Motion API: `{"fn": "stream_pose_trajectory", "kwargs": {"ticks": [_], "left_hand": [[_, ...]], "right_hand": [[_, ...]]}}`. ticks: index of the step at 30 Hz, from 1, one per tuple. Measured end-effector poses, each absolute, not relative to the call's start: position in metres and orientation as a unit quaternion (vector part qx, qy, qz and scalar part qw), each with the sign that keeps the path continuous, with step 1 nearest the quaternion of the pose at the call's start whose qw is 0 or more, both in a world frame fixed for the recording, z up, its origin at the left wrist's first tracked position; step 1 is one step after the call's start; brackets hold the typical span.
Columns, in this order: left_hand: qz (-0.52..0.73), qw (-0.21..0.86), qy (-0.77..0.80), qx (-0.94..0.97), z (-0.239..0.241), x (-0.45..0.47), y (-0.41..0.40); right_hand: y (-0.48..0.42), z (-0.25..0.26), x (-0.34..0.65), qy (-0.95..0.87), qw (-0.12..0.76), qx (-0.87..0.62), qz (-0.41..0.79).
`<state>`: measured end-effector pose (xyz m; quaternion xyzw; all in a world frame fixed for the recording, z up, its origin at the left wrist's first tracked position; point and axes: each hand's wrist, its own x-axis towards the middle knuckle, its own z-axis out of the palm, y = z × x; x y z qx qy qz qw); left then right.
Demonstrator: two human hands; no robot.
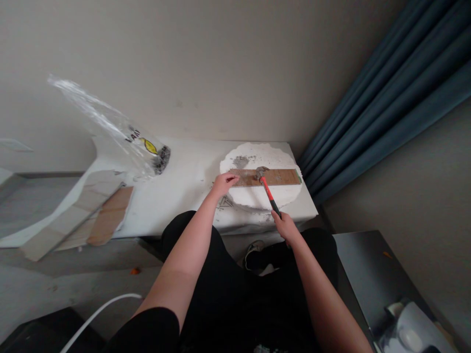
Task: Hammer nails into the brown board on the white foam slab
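Observation:
My right hand [285, 226] is wrapped round the black grip of a hammer [268, 190] with a red and black handle. The metal head lies over a narrow brown wooden board [281, 176], near its middle. At the board's left end is my left hand [224, 183], its fingers pinched together; what they hold, if anything, is too small to make out. Beneath the board sits a round white slab [277, 196] with a ragged edge. Grey bits [241, 161] are scattered on the slab, and several thin nail-like pieces [225, 201] lie by its lower left edge.
A clear plastic bag [121, 132] with dark contents stands on the white-covered table [184, 181]. Cardboard pieces [110, 215] lie at its left end. Blue curtains [368, 93] hang at the right. A dark cabinet [371, 264] stands lower right, and a white cable [99, 311] curves lower left.

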<state>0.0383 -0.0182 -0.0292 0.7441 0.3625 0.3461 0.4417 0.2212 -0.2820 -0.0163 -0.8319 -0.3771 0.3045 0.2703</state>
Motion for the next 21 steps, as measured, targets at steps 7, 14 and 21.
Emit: {"fn": "stream_pose_trajectory", "kwargs": {"ticks": [7, 14, 21], "left_hand": [[0.321, 0.417, 0.383, 0.759, -0.0298, 0.0443, -0.0223], [0.318, 0.402, 0.391, 0.764, -0.0306, 0.0441, -0.0231], [0.314, 0.391, 0.398, 0.768, -0.0297, 0.0477, -0.0225]], "right_hand": [[-0.2823, -0.0114, 0.2189, -0.379, 0.269, -0.832, 0.304], [-0.2828, -0.0072, 0.2173, -0.382, 0.268, -0.829, 0.309], [-0.2823, -0.0127, 0.2169, -0.378, 0.270, -0.828, 0.313]]}}
